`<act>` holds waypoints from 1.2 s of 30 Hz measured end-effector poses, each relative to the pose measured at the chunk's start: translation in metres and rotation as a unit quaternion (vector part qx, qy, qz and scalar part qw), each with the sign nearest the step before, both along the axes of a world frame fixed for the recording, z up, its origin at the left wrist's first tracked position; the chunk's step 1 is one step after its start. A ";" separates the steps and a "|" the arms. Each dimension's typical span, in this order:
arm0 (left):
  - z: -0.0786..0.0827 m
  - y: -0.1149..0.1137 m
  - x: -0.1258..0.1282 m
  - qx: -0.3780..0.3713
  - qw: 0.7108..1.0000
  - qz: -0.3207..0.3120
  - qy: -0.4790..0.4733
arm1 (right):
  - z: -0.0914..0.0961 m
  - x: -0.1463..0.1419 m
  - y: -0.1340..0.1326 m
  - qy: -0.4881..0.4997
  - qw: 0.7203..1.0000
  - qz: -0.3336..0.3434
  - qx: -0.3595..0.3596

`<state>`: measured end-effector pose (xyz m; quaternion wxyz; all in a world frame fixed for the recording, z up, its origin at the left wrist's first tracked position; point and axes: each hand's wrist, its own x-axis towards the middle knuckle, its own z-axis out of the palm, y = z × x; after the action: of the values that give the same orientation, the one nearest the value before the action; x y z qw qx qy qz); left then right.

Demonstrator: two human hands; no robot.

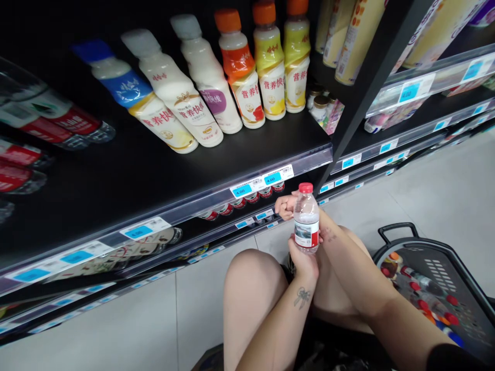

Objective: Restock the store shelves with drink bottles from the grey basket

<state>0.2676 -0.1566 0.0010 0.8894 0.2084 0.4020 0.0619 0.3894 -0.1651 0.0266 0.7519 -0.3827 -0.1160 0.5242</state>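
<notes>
My left hand [305,262] is wrapped round the lower part of a small clear water bottle [307,234]. The bottle stands upright in my grip, with a red cap and a white and red label. Behind it, partly hidden, my right hand [285,207] has its fingers curled in, with nothing visible in them. It is near the front edge of the shelf [201,180]. On that shelf stand several milk drink bottles [185,116] with white, blue and orange caps.
Red-labelled bottles [73,121] lie at the shelf's left. Cans [251,198] sit on a lower shelf, behind price tags. A dark basket [456,252] of bottles is on the floor at my right. A black upright post [361,98] divides the shelves.
</notes>
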 end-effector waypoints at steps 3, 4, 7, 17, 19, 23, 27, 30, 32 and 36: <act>-0.003 -0.002 -0.003 0.123 0.992 -0.008 0.002 | -0.002 0.017 0.005 0.002 1.000 -0.004 0.014; -0.003 -0.003 -0.005 0.179 0.984 -0.011 0.004 | -0.002 0.019 0.003 0.004 1.000 -0.013 0.018; -0.003 -0.006 -0.014 0.310 0.950 -0.028 -0.004 | -0.003 0.011 -0.007 0.007 0.999 -0.041 0.025; -0.002 -0.007 -0.015 0.287 0.957 -0.027 -0.032 | -0.013 -0.048 -0.049 0.011 0.997 -0.071 0.017; -0.002 -0.005 -0.010 0.229 0.973 -0.015 -0.029 | -0.014 -0.039 -0.044 0.014 0.997 -0.072 0.019; -0.003 0.007 0.001 0.001 0.998 -0.060 -0.021 | -0.021 -0.005 -0.015 0.035 0.996 -0.049 0.061; -0.004 0.021 0.004 -0.155 0.982 -0.098 -0.043 | -0.027 0.019 0.010 0.041 0.995 -0.037 0.088; -0.003 0.026 0.001 -0.192 0.973 -0.116 -0.055 | -0.026 0.021 0.007 0.057 0.992 -0.008 0.114; -0.003 0.025 -0.001 -0.209 0.965 -0.143 -0.069 | -0.023 0.018 0.000 0.073 0.987 -0.007 0.141; -0.006 0.019 -0.004 -0.214 0.955 -0.188 -0.080 | -0.019 0.010 -0.013 0.042 0.979 -0.048 0.194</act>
<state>0.2637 -0.1378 -0.0052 0.9382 0.0792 0.2865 -0.1773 0.3998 -0.1778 0.0081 0.8406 -0.2119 -0.1650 0.4704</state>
